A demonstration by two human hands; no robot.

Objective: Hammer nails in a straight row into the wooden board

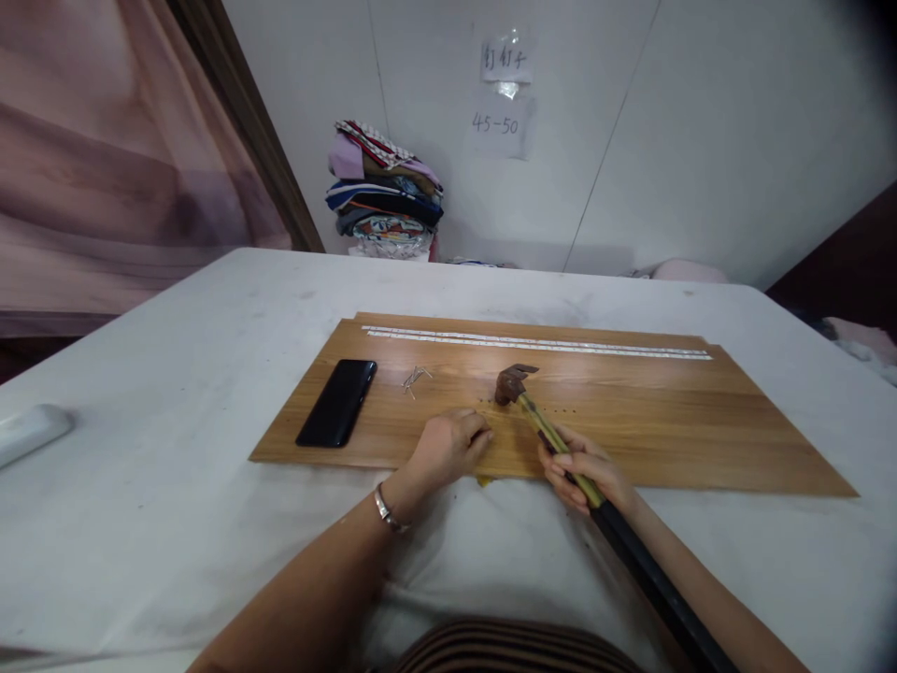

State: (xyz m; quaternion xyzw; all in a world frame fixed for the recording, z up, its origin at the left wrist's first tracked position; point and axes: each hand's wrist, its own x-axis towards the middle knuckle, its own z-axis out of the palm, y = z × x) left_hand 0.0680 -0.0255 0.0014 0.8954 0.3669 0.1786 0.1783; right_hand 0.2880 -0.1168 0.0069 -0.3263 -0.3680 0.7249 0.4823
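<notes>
My right hand (589, 470) is wrapped around the handle of a claw hammer (547, 432), between its rusty head and the black grip. The hammer head is low over a wood-grain board (651, 421), at a row of small dark dots, perhaps nail heads; whether it touches the board I cannot tell. My left hand (452, 444) rests on the board's near part, left of the hammer, its fingers curled inward; anything inside them is hidden. Beyond it lies a small loose pile of nails (415, 379). Two white marked strips (539, 344) run along the board's far side.
A black phone (337, 403) lies on the board's left end. The board lies on a white-covered table (175, 374), with a white object (32, 432) at far left. Behind stand folded clothes (389, 192) against a wall with paper signs (499, 126); a pink curtain (119, 159) hangs left.
</notes>
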